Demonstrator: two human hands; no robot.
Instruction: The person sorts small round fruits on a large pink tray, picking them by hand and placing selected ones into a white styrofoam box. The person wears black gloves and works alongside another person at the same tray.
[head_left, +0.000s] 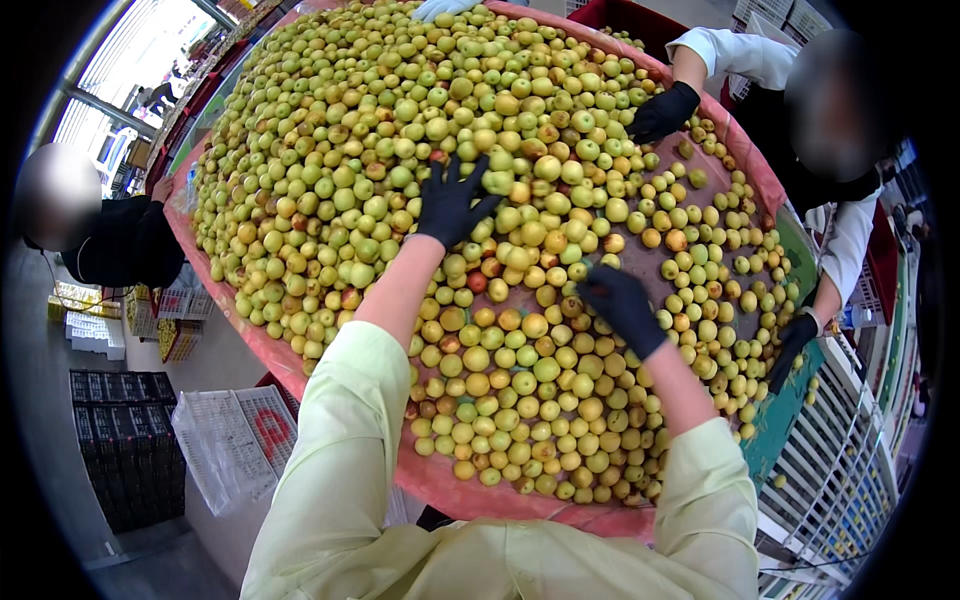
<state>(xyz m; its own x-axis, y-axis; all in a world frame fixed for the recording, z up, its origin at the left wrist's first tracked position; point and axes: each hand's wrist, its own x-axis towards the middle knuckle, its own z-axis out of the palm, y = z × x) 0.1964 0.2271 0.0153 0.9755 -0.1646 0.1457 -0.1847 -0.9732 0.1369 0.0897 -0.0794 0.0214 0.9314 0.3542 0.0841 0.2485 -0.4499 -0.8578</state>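
Observation:
A broad heap of yellow-green jujubes (330, 157), some blotched with brown or red, covers the pink-lined sorting table (480, 495) before me. My left hand (454, 201), in a black glove, lies on the heap near its middle with the fingers spread. In a matching glove, my right hand (621, 306) is just above the fruit at the near right, its fingers curled and blurred. Whether a jujube is inside those fingers is hidden. A red jujube (476, 282) lies between my two hands. Fruit is in a thinner layer on the right, where patches of dark table surface (637, 251) show.
At the right a co-worker's gloved hands touch the fruit (664, 112) and the table's end (793, 345). Beyond that end runs a slatted roller conveyor (817, 450). Another person (124, 240) stands at the left. White crates (232, 435) and black stacked boxes (127, 450) stand lower left.

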